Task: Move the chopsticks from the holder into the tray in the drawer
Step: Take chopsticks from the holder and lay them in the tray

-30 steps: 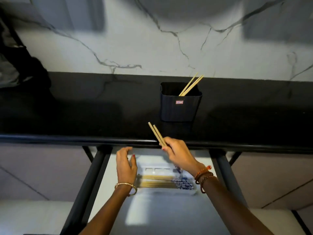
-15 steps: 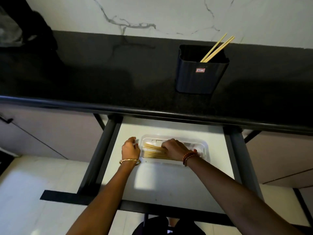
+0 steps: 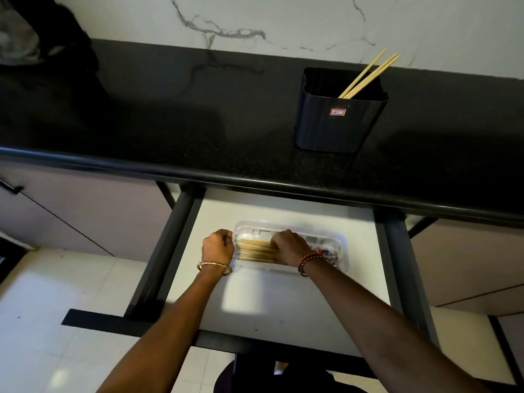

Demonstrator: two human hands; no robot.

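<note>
Holder [image 3: 338, 129] stands on the counter [image 3: 170, 131]; below, the tray [image 3: 341, 242] of chopsticks [image 3: 255, 248] lies in the open drawer [image 3: 283, 307].

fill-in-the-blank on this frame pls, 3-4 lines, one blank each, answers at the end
1. The holder stands on the black ____.
2. The chopsticks left in the holder lean toward the ____ wall.
3. The right hand is down in the clear ____, on a row of chopsticks.
4. The left hand sits at the tray's ____ end.

Missing words: counter; marble; tray; left
</note>
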